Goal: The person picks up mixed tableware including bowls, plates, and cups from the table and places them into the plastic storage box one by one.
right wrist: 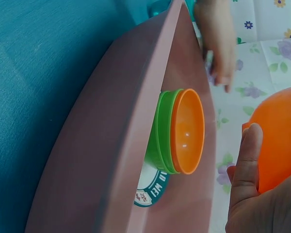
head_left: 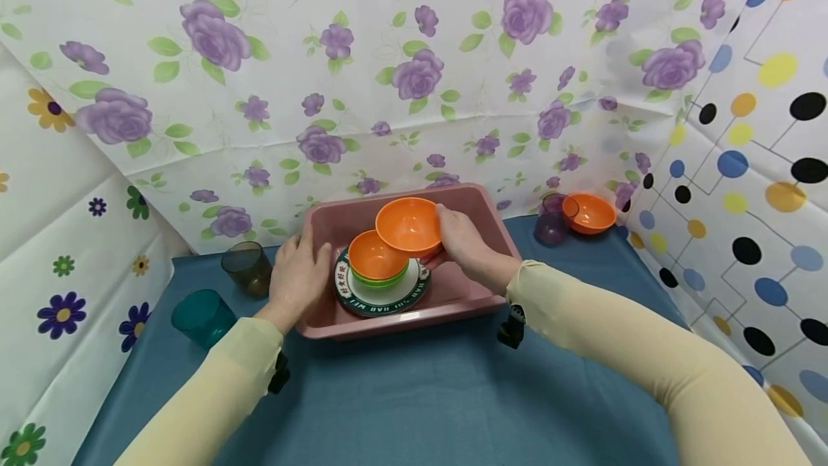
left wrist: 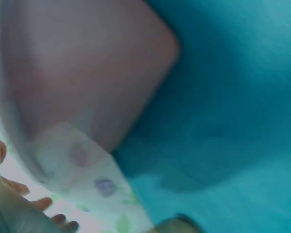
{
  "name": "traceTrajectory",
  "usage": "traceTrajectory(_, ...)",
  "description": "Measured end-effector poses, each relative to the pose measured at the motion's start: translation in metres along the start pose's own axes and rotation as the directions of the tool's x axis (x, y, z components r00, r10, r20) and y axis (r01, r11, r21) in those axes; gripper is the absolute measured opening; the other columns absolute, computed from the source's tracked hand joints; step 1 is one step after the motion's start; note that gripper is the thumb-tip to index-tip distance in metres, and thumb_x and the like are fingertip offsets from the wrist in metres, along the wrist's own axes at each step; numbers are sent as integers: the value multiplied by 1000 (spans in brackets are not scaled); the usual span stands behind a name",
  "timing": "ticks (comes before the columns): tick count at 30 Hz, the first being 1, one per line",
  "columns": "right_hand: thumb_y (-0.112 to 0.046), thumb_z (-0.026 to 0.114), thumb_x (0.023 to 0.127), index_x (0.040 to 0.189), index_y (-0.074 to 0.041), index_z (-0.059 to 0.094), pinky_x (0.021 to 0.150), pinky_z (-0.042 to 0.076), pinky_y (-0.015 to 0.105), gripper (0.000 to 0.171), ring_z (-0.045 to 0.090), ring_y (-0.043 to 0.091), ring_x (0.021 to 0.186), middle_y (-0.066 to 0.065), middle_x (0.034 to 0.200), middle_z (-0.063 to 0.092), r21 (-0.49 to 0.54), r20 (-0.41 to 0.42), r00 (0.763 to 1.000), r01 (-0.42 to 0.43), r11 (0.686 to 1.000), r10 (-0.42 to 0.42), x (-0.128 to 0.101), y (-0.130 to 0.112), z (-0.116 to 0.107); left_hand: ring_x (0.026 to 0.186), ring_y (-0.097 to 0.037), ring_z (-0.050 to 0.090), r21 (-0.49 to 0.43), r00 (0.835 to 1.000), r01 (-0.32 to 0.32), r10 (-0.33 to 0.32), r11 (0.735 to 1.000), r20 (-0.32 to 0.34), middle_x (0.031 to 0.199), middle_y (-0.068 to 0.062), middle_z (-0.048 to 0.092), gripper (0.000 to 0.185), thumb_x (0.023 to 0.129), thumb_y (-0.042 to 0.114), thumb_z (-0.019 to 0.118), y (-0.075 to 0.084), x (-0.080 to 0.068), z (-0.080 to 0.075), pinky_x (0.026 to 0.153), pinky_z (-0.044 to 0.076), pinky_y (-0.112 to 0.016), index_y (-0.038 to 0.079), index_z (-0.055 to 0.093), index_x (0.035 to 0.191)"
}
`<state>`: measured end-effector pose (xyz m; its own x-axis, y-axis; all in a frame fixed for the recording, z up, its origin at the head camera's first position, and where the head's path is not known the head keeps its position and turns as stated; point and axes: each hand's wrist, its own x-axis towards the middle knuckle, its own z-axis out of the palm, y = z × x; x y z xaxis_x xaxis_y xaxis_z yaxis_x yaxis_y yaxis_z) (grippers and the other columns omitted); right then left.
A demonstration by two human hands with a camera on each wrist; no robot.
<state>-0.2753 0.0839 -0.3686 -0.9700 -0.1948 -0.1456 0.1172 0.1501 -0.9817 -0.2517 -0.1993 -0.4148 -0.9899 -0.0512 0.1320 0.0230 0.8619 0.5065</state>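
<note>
One orange bowl (head_left: 407,227) is pinched in your right hand (head_left: 464,239), gripped at its right side only and held in the air over the pink tub (head_left: 401,320). From above it overlaps the stack on the plate (head_left: 362,304), yet the right wrist view shows it apart from that stack. Your left hand (head_left: 299,272) is spread with nothing in its grip, at the tub's left rim; you cannot tell from these views whether it touches. With all the hold on one side, the bowl could well tip or twist if your thumb slides on the smooth wall. Lower it off-centre and its edge may catch the rim of the upper orange bowl (head_left: 377,254), tilting the green bowls (head_left: 380,282) beneath and perhaps sliding the plate. Leaning on the tub's left rim could rock or shift it under the stack. Your left forearm also passes close to the teal cup (head_left: 202,318), with the smoky cup (head_left: 247,270) near your knuckles, so a careless outward sweep might knock either over.
</note>
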Motion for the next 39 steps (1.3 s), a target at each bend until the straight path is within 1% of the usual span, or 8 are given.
traceTrajectory(4, -44, 27, 113, 126, -3, 60, 61, 62, 38, 55, 71, 26, 59, 21, 84, 71, 4, -3, 1000, 0, 1000, 0, 0, 0, 0, 146, -43, 34, -145, 998, -60, 63, 988, 11, 163, -20, 30, 68, 110, 51, 29, 24, 0, -15, 116, 27, -63, 9, 22, 164)
traceTrajectory(6, -44, 27, 113, 126, -3, 60, 61, 61, 38, 55, 70, 25, 58, 21, 84, 71, 8, -6, 1000, -1, 1000, 1, 0, 0, 0, 135, -40, 49, -283, 996, -56, 75, 957, 57, 161, -17, 36, 70, 109, 55, 26, 40, -2, -20, 110, 39, -61, 12, 23, 164)
traceTrajectory(11, -44, 27, 112, 124, -2, 60, 61, 61, 38, 55, 70, 25, 57, 21, 81, 71, 6, -9, 1000, -3, 1000, 3, 0, 0, 1, 85, -38, 69, -614, 973, 98, 54, 783, 225, 128, -25, 60, 69, 108, 59, 26, 80, -10, -21, 77, 60, -52, 10, 38, 154)
traceTrajectory(13, -44, 27, 112, 124, -2, 60, 61, 61, 38, 55, 70, 25, 57, 21, 81, 71, 3, -2, 1000, -1, 1000, 1, -1, -1, 2, 80, -36, 70, -665, 957, 171, 37, 727, 287, 115, -28, 62, 68, 107, 62, 26, 91, -12, -17, 75, 61, -50, 10, 42, 148)
traceTrajectory(18, -43, 26, 113, 125, -1, 60, 59, 61, 36, 55, 69, 24, 56, 20, 79, 70, 10, 21, 1000, 10, 1000, -10, -2, 0, 8, 76, -35, 73, -726, 928, 289, 3, 624, 372, 99, -28, 68, 64, 108, 60, 23, 109, -13, -6, 69, 62, -44, 13, 40, 147)
traceTrajectory(24, -43, 28, 113, 124, 0, 60, 58, 61, 36, 55, 68, 23, 54, 20, 77, 69, 24, 18, 1000, 11, 1000, -11, -4, -1, 14, 68, -28, 74, -775, 918, 370, -75, 512, 389, 94, -23, 73, 64, 108, 61, 24, 113, -13, -3, 66, 62, -39, 13, 40, 147)
traceTrajectory(31, -43, 31, 112, 133, 0, 58, 58, 61, 38, 55, 68, 24, 52, 21, 87, 70, 26, -7, 1000, -17, 1000, 17, -6, -4, 21, 72, -31, 76, -785, 920, 379, -111, 489, 375, 106, -22, 69, 65, 107, 62, 25, 113, -16, -4, 72, 61, -44, 14, 39, 148)
traceTrajectory(39, -44, 31, 112, 134, -1, 57, 61, 61, 38, 55, 68, 24, 55, 21, 81, 69, 14, 42, 999, 1, 1000, -2, -9, -1, 20, 74, -30, 76, -766, 923, 366, -99, 528, 373, 107, -22, 69, 64, 109, 59, 23, 108, -16, -5, 71, 62, -41, 10, 35, 148)
